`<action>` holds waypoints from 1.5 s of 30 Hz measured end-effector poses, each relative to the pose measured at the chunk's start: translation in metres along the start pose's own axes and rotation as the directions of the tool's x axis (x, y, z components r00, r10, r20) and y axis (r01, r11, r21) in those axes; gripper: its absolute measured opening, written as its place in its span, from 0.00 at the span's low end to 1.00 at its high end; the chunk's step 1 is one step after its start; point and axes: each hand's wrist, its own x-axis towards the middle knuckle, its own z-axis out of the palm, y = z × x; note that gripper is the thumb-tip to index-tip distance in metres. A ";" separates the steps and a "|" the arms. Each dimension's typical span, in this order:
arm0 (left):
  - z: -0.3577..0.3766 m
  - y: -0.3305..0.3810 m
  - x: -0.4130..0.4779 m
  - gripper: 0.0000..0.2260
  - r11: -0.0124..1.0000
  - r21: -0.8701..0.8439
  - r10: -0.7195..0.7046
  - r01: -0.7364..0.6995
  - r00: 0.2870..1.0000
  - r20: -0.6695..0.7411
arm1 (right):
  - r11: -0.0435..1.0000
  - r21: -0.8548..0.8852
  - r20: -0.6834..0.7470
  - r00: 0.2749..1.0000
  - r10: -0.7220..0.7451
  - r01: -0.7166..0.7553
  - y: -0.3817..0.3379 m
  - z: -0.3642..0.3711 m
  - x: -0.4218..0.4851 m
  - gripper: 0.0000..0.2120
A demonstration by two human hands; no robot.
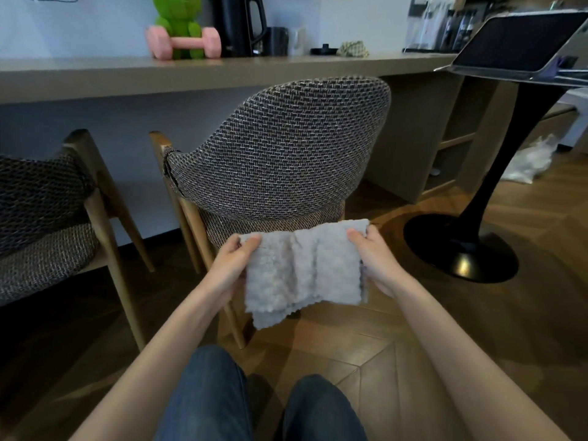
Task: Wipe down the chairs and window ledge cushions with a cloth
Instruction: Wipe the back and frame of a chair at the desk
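cloth: fluffy pale grey cloth (304,268), folded, hangs just before the woven grey chair back (286,154).
hands: i see left hand (234,265) and right hand (374,259) pinching its top corners.
risk: loose folds may bunch, so i'd wipe unevenly.

Home living/dining rm: woven chairs (280,148) at wall counter (222,71), kettle (240,23), herringbone wood floor (397,345).

You are getting soft, dim light; glare is glinting off the stand base (463,265), and the counter (222,73) is bowing with distortion.
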 end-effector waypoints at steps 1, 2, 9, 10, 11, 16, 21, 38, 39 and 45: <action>0.011 -0.001 -0.003 0.05 1.000 -0.016 -0.013 0.013 1.000 0.008 | 0.992 0.113 0.055 0.998 0.040 -0.046 -0.001 0.009 -0.007 0.11; 0.022 -0.002 -0.006 0.05 0.999 -0.034 -0.021 0.021 1.000 0.021 | 0.967 0.235 0.121 0.990 0.068 -0.095 -0.002 0.017 -0.014 0.08; 0.056 0.007 -0.013 0.33 0.979 -0.154 -0.075 0.134 0.937 0.341 | 0.956 0.292 0.202 0.977 -0.069 0.007 0.013 0.029 -0.037 0.19; 0.055 0.010 -0.013 0.35 0.982 -0.129 -0.080 0.137 0.925 0.372 | 0.962 0.273 0.164 0.984 -0.075 0.028 0.016 0.028 -0.037 0.17; 0.055 0.014 -0.014 0.36 0.987 -0.095 -0.080 0.128 0.916 0.393 | 0.963 0.265 0.106 0.991 -0.082 0.052 0.017 0.027 -0.035 0.15; 0.047 0.048 -0.014 0.22 0.965 0.073 0.223 -0.253 0.933 0.281 | 0.916 0.375 -0.242 0.969 -0.051 0.142 -0.001 0.009 -0.015 0.08; 0.031 0.095 0.003 0.10 0.529 0.432 0.723 -0.731 0.654 0.222 | 0.888 0.082 -0.517 0.781 -0.349 0.452 -0.064 -0.009 0.019 0.07; 0.031 0.129 0.073 0.20 0.119 0.779 0.911 -0.615 0.381 0.161 | 0.502 -0.616 0.044 0.662 -0.748 0.608 -0.007 0.027 0.081 0.16; 0.029 0.128 0.074 0.20 0.140 0.774 0.907 -0.617 0.393 0.150 | 0.510 -0.617 0.074 0.690 -0.720 0.599 -0.002 0.025 0.078 0.16; 0.010 0.123 0.075 0.20 0.284 0.689 0.875 -0.667 0.474 0.099 | 0.301 -0.563 -0.133 0.275 -0.952 0.770 -0.082 0.024 0.062 0.17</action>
